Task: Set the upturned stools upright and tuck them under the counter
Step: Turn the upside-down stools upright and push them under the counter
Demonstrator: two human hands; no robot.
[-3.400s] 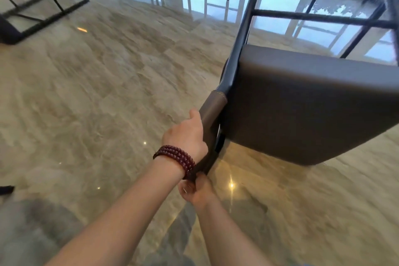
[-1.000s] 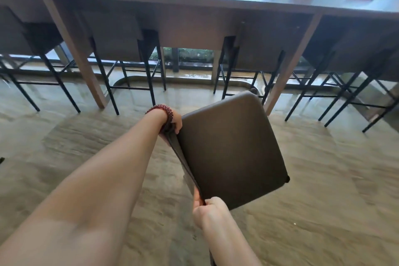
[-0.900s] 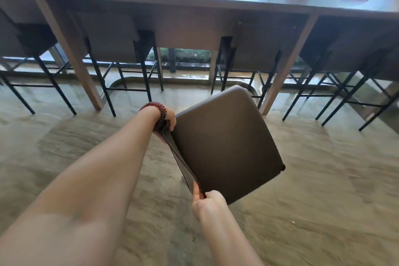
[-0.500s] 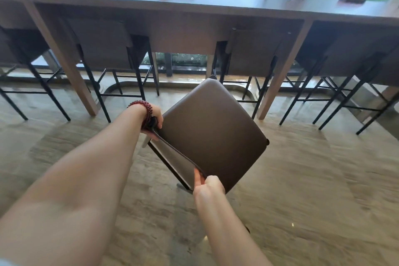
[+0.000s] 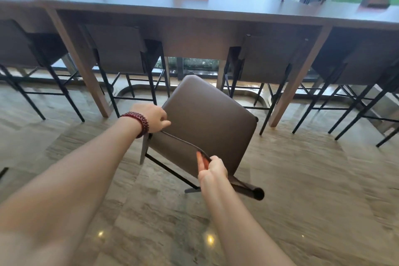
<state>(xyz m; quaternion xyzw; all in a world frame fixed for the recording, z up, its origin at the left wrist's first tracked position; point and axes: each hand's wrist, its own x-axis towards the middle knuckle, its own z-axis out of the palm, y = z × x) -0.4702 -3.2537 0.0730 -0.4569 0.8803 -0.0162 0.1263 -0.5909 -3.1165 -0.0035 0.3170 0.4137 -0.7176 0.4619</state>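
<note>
The stool [image 5: 207,123] is the right way up, seat on top and black legs pointing down at the floor [image 5: 302,201]; it is in front of the counter [image 5: 237,11], not under it, facing the gap between other stools [image 5: 116,49] that are tucked in; its low back is nearest the person and its front points at the counter, turned a bit right; the left hand [image 5: 152,117], wearing a red bead bracelet [image 5: 138,120], grips one end of the back; the right hand [image 5: 212,170] grips it further along.
</note>
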